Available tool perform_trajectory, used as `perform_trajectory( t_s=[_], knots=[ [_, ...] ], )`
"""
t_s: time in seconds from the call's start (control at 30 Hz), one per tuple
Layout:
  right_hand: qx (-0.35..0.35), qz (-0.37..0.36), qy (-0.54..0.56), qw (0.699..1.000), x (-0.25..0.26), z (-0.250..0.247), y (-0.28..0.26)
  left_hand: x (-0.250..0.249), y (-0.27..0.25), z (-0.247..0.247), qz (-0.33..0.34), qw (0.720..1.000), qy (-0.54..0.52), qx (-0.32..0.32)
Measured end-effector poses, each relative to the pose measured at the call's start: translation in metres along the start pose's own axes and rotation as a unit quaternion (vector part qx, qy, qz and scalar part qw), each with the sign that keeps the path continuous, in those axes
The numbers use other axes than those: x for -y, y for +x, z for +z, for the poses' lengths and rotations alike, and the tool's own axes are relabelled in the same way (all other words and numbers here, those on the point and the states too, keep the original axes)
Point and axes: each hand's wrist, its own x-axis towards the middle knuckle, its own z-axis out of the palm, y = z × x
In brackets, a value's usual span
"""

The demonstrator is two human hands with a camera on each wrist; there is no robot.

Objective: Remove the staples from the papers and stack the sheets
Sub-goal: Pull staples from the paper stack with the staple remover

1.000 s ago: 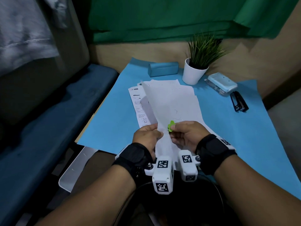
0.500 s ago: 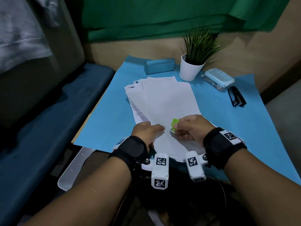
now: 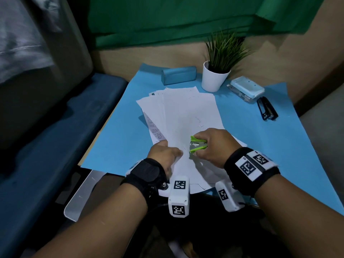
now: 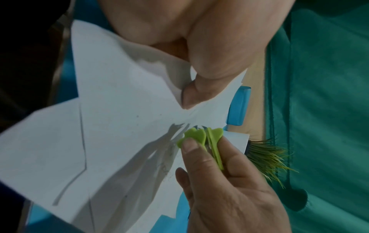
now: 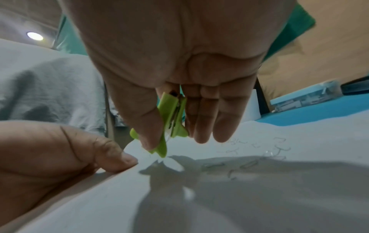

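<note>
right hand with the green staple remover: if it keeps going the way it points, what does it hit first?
Likely the top white sheet: the right hand aims the green staple remover down at it, just beside the left hand's thumb. The gap is unclear.

The desk is covered by a light blue paper sheet [image 3: 115, 146], and pretty much everything sits on that. A fanned pile of white papers [image 3: 186, 112] lies right under and beyond the hands. Past the papers there's a teal case [image 3: 178, 75] and a white potted plant [image 3: 214, 81]. Off beyond the right hand sit a pale blue box [image 3: 246, 89] and a black stapler [image 3: 267, 108].
</note>
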Motion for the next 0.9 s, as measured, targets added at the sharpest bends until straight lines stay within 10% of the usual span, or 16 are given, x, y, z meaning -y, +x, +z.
perform_trajectory(
  t_s=[0.9],
  knots=[
    [0.03,0.041,0.003,0.999,0.025,-0.002,0.003,0.007,-0.006,0.004,0.012,0.995,-0.099,0.03]
  ],
)
